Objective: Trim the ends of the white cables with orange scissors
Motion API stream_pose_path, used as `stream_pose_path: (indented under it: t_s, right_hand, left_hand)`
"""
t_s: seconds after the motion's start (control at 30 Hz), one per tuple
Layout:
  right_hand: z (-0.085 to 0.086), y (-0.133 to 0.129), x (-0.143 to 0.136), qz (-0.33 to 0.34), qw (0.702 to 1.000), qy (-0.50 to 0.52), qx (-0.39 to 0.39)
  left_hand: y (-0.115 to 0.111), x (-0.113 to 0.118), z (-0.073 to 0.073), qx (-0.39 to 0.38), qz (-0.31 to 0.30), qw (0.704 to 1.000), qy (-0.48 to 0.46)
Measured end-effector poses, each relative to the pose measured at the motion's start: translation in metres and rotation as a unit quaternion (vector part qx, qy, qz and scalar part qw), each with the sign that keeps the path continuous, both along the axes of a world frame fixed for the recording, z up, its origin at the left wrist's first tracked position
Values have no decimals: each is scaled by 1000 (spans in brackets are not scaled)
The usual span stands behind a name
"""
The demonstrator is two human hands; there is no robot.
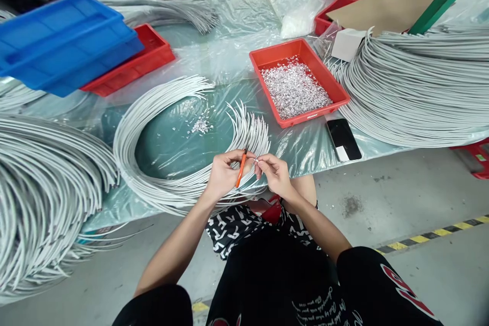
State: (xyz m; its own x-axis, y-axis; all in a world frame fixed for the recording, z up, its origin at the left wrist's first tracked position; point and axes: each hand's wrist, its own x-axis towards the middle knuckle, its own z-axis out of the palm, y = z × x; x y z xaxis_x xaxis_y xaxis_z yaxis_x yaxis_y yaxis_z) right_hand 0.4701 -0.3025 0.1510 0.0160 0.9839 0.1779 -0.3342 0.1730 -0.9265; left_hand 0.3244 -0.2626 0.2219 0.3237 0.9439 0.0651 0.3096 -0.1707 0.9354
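My left hand [224, 175] is closed, with a slim orange tool [241, 169] with a dark tip held upright at its fingers; its exact kind is hard to tell. Close beside it, my right hand [275, 175] pinches something small and pale at the left fingertips, too small to name. Both hands are over the near edge of the table, at the cut ends of a coiled bundle of grey cables [128, 135]. Inside that coil lies a little heap of small silvery pieces [201, 125].
A red tray [301, 121] of small shiny metal pieces stands behind my hands, with a phone [344, 138] near it. Larger cable bundles lie at the right [416, 86] and left [46, 188]. A blue crate [69, 41] rests over a red tray [160, 56].
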Motion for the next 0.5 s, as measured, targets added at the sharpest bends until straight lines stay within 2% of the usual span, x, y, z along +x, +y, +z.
stream_pose_path:
  t_s: [0.27,0.5]
  right_hand:
    - [5,2,7,17,999,-44,24]
    - [6,5,11,59,997,-42,4]
  left_hand:
    - [0,4,0,1,-1,1000,6]
    - [0,3,0,6,-11,1000,20]
